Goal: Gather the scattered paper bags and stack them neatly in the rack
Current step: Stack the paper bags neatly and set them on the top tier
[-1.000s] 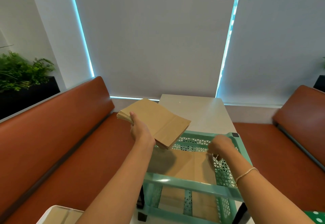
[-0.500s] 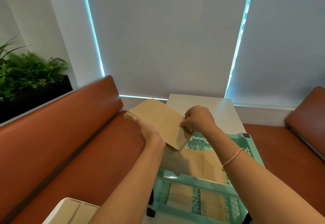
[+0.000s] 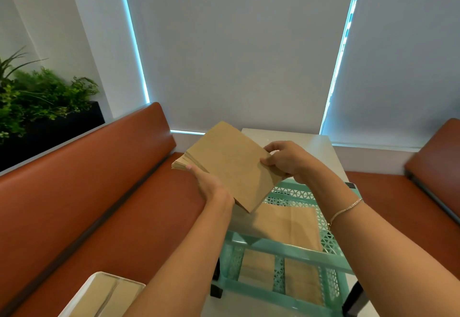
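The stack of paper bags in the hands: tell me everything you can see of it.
The stack of paper bags is flat, plain brown kraft paper, many thin layers showing along its left edge. It is held tilted in the air above the mint-green rack. The left hand supports its near-left edge; the right hand pinches its right edge. Nothing else touches it.

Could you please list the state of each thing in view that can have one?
Stack of paper bags: held in the air over the rack, tilted.
Left hand: gripping the stack's near-left edge.
Right hand: pinching the stack's right edge.
Rack: already holds flat paper bags.
Window blinds: drawn down.
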Motion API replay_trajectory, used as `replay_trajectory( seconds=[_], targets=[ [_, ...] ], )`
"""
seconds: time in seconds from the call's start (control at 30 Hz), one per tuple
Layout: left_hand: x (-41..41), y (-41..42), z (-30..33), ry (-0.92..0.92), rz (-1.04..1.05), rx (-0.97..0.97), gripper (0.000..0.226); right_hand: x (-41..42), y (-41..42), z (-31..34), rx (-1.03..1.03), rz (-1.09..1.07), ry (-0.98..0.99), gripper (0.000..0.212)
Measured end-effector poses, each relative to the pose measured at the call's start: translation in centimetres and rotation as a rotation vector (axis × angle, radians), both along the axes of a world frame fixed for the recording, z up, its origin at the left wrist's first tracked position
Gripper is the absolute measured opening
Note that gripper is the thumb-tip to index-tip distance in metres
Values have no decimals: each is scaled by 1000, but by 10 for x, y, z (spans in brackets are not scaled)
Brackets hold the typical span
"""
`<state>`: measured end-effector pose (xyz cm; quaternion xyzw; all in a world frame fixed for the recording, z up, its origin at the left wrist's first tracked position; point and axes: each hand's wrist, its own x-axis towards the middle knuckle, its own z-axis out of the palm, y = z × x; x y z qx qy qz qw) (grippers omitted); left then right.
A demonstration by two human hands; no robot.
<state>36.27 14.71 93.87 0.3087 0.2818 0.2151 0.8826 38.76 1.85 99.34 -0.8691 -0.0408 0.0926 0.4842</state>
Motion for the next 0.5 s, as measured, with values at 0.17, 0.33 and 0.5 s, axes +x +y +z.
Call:
replay_trajectory(
  seconds=[0.17,0.33,0.5],
  targets=[
    [1,17,6,80,70,42,66,10,-23,-4,149,-38,20,15],
    [8,50,16,53,177,14,59,18,-68,-22,101,-22,152,19],
    [12,64,20,33,223,58,57,19,-95,-53,-54,48,367,21]
  ],
)
